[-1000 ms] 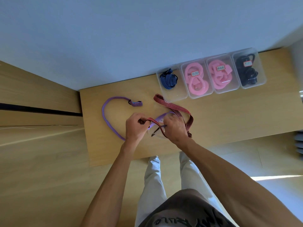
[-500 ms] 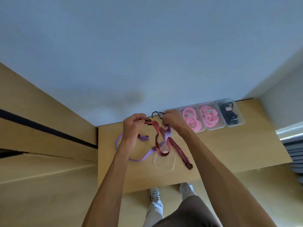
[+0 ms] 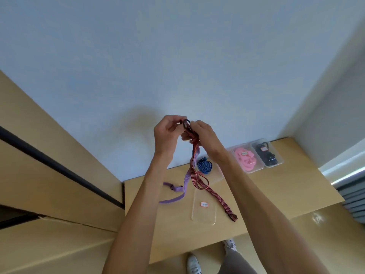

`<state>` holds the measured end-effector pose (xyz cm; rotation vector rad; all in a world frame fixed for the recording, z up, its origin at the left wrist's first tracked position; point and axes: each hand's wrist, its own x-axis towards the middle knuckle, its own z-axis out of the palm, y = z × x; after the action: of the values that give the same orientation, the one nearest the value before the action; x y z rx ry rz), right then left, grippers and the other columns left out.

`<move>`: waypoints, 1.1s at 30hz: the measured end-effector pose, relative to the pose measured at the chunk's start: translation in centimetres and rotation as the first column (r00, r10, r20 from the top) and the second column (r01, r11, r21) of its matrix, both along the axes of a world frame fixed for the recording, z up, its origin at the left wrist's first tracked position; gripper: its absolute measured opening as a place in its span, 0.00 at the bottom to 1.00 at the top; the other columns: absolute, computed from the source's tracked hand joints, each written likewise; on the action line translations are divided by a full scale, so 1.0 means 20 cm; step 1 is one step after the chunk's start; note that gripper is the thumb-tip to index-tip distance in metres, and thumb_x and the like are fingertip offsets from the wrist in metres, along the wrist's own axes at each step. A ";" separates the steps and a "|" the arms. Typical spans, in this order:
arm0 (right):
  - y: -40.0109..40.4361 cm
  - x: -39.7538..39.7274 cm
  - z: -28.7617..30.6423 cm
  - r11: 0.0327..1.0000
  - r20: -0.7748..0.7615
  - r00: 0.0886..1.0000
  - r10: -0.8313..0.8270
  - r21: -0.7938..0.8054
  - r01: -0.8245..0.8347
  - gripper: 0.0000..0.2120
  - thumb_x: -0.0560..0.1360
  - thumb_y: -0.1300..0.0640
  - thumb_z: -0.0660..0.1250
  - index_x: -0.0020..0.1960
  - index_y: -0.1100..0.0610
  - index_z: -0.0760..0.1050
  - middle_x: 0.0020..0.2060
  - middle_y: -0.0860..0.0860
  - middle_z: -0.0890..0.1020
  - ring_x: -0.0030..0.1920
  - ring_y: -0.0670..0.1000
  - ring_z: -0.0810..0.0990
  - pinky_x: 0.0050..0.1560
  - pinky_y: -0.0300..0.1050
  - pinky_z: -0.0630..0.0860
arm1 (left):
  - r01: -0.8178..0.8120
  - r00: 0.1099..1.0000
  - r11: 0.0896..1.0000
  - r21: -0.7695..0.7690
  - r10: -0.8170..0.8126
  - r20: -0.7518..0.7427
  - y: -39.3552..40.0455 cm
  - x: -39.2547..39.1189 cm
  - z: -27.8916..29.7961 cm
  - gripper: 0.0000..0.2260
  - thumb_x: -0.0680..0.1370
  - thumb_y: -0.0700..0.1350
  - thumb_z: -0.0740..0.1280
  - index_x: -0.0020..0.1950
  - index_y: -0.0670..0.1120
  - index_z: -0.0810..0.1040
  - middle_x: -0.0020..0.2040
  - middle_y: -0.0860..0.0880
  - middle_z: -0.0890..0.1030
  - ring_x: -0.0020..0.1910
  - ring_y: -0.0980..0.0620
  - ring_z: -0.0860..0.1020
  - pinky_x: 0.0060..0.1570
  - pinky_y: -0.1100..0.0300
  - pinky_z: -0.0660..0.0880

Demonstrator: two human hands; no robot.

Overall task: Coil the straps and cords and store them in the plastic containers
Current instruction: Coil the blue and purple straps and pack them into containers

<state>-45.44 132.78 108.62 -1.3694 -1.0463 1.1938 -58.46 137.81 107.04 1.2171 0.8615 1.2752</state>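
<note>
A light wooden bench [image 3: 276, 196] stands against a pale blue-grey wall [image 3: 177, 56]. On the left is a wood panel [image 3: 49, 175] with a dark groove. Below, white shoes [image 3: 194, 265] stand on a glossy floor [image 3: 320, 244].

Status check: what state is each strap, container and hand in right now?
Red striped strap: lifted at one end, its tail on the table.
Purple strap: uncoiled on the table.
Blue strap: coiled.
Pink straps: stored in container.
Black cord: stored in container.
Loose lid: flat on the table.
Left hand, right hand: pinching the red strap's top.
</note>
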 end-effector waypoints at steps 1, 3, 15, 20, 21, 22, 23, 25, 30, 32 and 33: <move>-0.02 -0.01 0.00 1.000 -0.021 1.000 0.005 -0.015 -0.005 0.12 0.82 0.49 0.61 0.48 0.59 0.70 0.43 0.59 0.86 0.43 0.55 0.86 0.43 0.41 0.79 | -0.007 1.000 1.000 0.011 0.007 -0.014 0.00 0.01 0.01 0.08 0.72 0.31 0.71 0.50 0.39 0.82 0.47 0.45 0.86 0.46 0.49 0.84 0.46 0.59 0.80; -0.06 -0.01 -0.01 1.000 -0.047 0.999 -0.014 -0.011 0.013 0.12 0.81 0.50 0.63 0.49 0.59 0.70 0.38 0.59 0.84 0.38 0.57 0.85 0.44 0.49 0.79 | -0.019 1.000 1.000 0.014 0.019 -0.008 -0.01 0.01 0.03 0.07 0.72 0.33 0.71 0.48 0.41 0.82 0.47 0.45 0.86 0.46 0.48 0.84 0.47 0.58 0.80; -0.07 0.07 -0.36 0.926 0.217 0.973 -0.078 -0.345 0.151 0.07 0.73 0.65 0.65 0.42 0.69 0.78 0.33 0.57 0.78 0.36 0.52 0.73 0.39 0.48 0.68 | -0.053 0.998 0.989 -0.141 0.055 0.013 -0.12 -0.03 0.01 0.13 0.73 0.27 0.61 0.47 0.43 0.79 0.46 0.41 0.86 0.41 0.48 0.80 0.39 0.57 0.76; -0.19 -0.02 -0.55 0.878 0.211 0.973 0.093 -0.478 0.020 0.13 0.72 0.73 0.59 0.32 0.61 0.65 0.31 0.58 0.68 0.36 0.55 0.66 0.40 0.48 0.64 | 0.133 0.990 0.968 -0.214 -0.140 -0.017 -0.19 -0.04 -0.04 0.14 0.71 0.29 0.62 0.51 0.44 0.78 0.47 0.42 0.84 0.41 0.45 0.77 0.41 0.50 0.75; -0.20 -0.03 -0.56 0.873 0.203 0.974 0.104 -0.487 0.008 0.17 0.74 0.73 0.59 0.31 0.59 0.63 0.29 0.56 0.69 0.34 0.55 0.69 0.37 0.47 0.67 | 0.166 0.984 0.961 -0.220 -0.175 -0.021 -0.19 -0.05 -0.04 0.14 0.71 0.30 0.63 0.51 0.45 0.78 0.47 0.42 0.84 0.42 0.45 0.78 0.41 0.51 0.76; -0.20 -0.03 -0.57 0.868 0.199 0.973 0.113 -0.496 0.001 0.19 0.76 0.73 0.58 0.31 0.56 0.63 0.28 0.53 0.69 0.31 0.54 0.70 0.33 0.43 0.69 | 0.196 0.979 0.954 -0.225 -0.205 -0.017 -0.20 -0.05 -0.03 0.15 0.71 0.30 0.63 0.52 0.45 0.78 0.48 0.43 0.84 0.42 0.46 0.78 0.40 0.51 0.77; -0.20 -0.03 -0.57 0.869 0.180 0.976 0.120 -0.495 -0.016 0.19 0.77 0.72 0.57 0.31 0.55 0.64 0.28 0.52 0.68 0.30 0.51 0.69 0.31 0.40 0.69 | 0.214 0.975 0.950 -0.227 -0.221 -0.005 -0.20 -0.05 -0.03 0.15 0.71 0.30 0.63 0.52 0.45 0.78 0.48 0.43 0.84 0.42 0.47 0.79 0.40 0.52 0.77; -0.18 -0.05 -0.58 0.872 0.115 0.987 0.115 -0.488 -0.045 0.14 0.79 0.70 0.56 0.35 0.65 0.71 0.32 0.63 0.73 0.35 0.63 0.73 0.41 0.49 0.76 | 0.189 0.981 0.956 -0.225 -0.191 0.014 -0.19 -0.05 -0.01 0.14 0.73 0.30 0.64 0.52 0.46 0.79 0.48 0.44 0.84 0.43 0.48 0.80 0.40 0.52 0.78; -0.14 -0.03 -0.54 0.878 -0.157 0.987 0.038 -0.467 -0.108 0.29 0.83 0.38 0.51 0.52 0.62 0.77 0.43 0.61 0.86 0.52 0.59 0.85 0.58 0.55 0.73 | -0.042 0.999 0.985 -0.169 0.041 -0.010 -0.06 0.01 0.07 0.12 0.74 0.29 0.66 0.46 0.45 0.81 0.45 0.49 0.84 0.42 0.52 0.82 0.43 0.58 0.80; -0.08 0.01 -0.46 0.910 -0.240 0.968 0.077 -0.380 -0.167 0.34 0.80 0.33 0.49 0.56 0.62 0.77 0.46 0.64 0.86 0.50 0.59 0.86 0.54 0.54 0.72 | -0.108 0.994 0.984 -0.141 0.107 -0.013 0.00 0.05 0.09 0.11 0.73 0.30 0.67 0.43 0.46 0.81 0.42 0.50 0.84 0.40 0.53 0.82 0.44 0.58 0.81; -0.04 0.03 -0.41 0.933 -0.265 0.961 0.081 -0.320 -0.167 0.34 0.80 0.33 0.50 0.57 0.62 0.77 0.46 0.65 0.85 0.49 0.60 0.86 0.54 0.54 0.73 | -0.131 0.991 0.983 -0.125 0.129 -0.026 0.03 0.07 0.10 0.11 0.72 0.31 0.68 0.43 0.47 0.81 0.42 0.50 0.83 0.39 0.53 0.82 0.43 0.59 0.80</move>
<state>-44.85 131.96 100.50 -1.3813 -0.7812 1.6550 -57.14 138.34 108.96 1.0876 1.0335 1.2942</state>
